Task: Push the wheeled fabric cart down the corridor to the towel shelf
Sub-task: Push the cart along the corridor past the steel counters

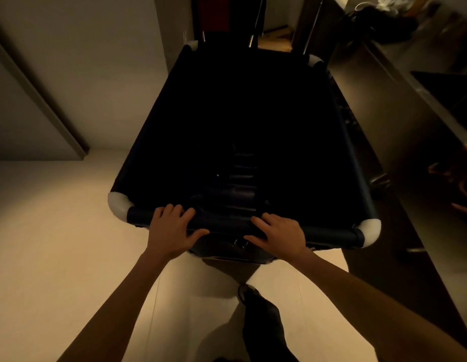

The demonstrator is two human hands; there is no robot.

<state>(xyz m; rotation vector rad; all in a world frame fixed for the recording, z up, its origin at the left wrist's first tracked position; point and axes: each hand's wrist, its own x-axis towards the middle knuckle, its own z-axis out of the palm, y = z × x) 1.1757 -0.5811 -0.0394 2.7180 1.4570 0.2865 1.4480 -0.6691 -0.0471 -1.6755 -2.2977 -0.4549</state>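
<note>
Cart (146,126) ahead — counter (399,82) at right

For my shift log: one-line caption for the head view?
Left hand and right hand hold the near rail of the dark fabric cart beside a counter.

Cart (154,126) fabric v. dark navy, nr black, plain; corner caps (118,205) white. Floor (57,231) pale cream, no pattern. Shoe (261,317) black. Panel (214,14) beyond cart deep red.

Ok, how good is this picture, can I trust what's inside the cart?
Head view: dim, warm light, the cart interior is near black, contents unreadable. Head view: wide-angle bowing bends its rim and the walls. Head view: left hand and right hand on the near rail show clearly.
</note>
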